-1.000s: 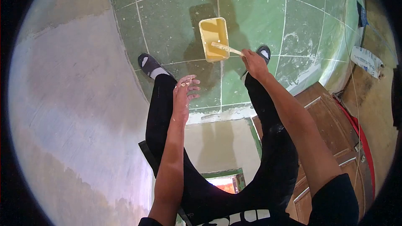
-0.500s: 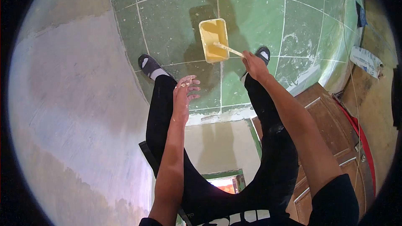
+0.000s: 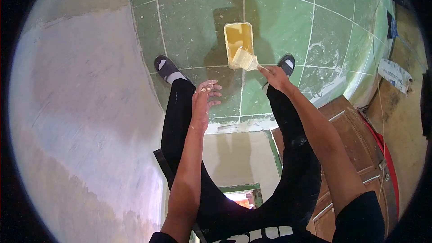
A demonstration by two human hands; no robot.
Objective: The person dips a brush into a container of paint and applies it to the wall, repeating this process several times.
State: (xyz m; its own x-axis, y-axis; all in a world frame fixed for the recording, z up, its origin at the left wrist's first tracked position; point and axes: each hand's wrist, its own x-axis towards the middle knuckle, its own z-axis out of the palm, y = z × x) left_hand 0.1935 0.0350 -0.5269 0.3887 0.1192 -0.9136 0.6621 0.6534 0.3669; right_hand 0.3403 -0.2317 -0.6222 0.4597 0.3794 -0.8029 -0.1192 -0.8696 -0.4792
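Observation:
My right hand [image 3: 275, 78] is closed round the handle of a wide paintbrush [image 3: 245, 60], whose bristles are coated in cream paint. The brush is over the near end of a rectangular tub [image 3: 227, 40] that stands on the floor between my feet. Pale yellow paint lines the inside of the tub; the brush covers its near right corner. My left hand [image 3: 206, 101] hangs with nothing in it, its fingers apart and slightly curled, above my left knee. Smears of paint show on its fingers.
Green tiles [image 3: 189, 22] spattered with white marks make up the floor. A partly coated wall [image 3: 90, 85] rises close on my left. To the right are a brown panelled door [image 3: 346, 139], a red strip [image 3: 390, 171], a thin cable [image 3: 377, 85] and a printed white bag [image 3: 395, 75].
My right hand has raised the paintbrush out of the tub, so its bristles now show above the near edge. My left hand has kept its pose.

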